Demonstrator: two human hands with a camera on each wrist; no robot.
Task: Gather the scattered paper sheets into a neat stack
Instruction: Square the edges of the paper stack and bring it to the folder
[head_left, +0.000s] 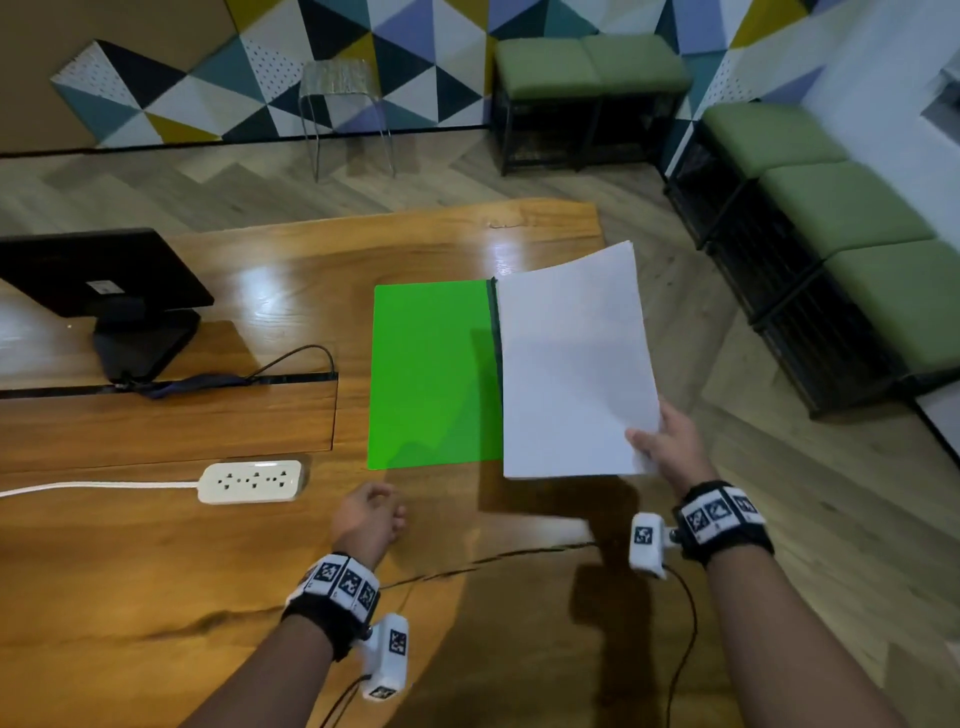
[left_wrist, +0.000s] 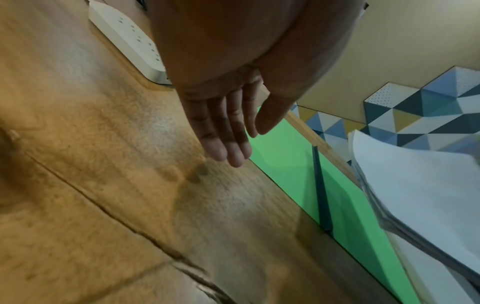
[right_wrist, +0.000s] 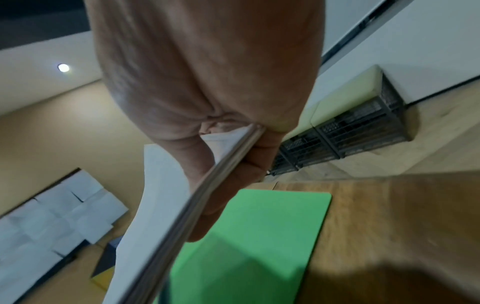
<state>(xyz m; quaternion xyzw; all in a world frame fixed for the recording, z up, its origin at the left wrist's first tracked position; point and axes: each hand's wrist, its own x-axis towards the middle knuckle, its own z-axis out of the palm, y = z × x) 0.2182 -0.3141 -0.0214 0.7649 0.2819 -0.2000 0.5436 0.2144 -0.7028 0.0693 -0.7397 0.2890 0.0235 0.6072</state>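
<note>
A stack of white paper sheets (head_left: 571, 364) is held up off the wooden table (head_left: 156, 545), tilted, with its far end curling. My right hand (head_left: 655, 442) pinches the stack's near right corner, thumb on top. In the right wrist view the right hand (right_wrist: 221, 170) grips the stack's edge (right_wrist: 179, 218), fingers underneath. A green folder (head_left: 431, 374) with a dark spine strip (head_left: 493, 322) lies flat on the table, its right part hidden under the stack. My left hand (head_left: 370, 512) hovers near the folder's near left corner; its fingers (left_wrist: 226, 133) are straight and hold nothing.
A white power strip (head_left: 252, 480) with its cord lies left of my left hand. A black monitor (head_left: 104, 280) stands at the far left by a cable slot. The table ends just right of the stack. Green stools (head_left: 831, 197) line the wall.
</note>
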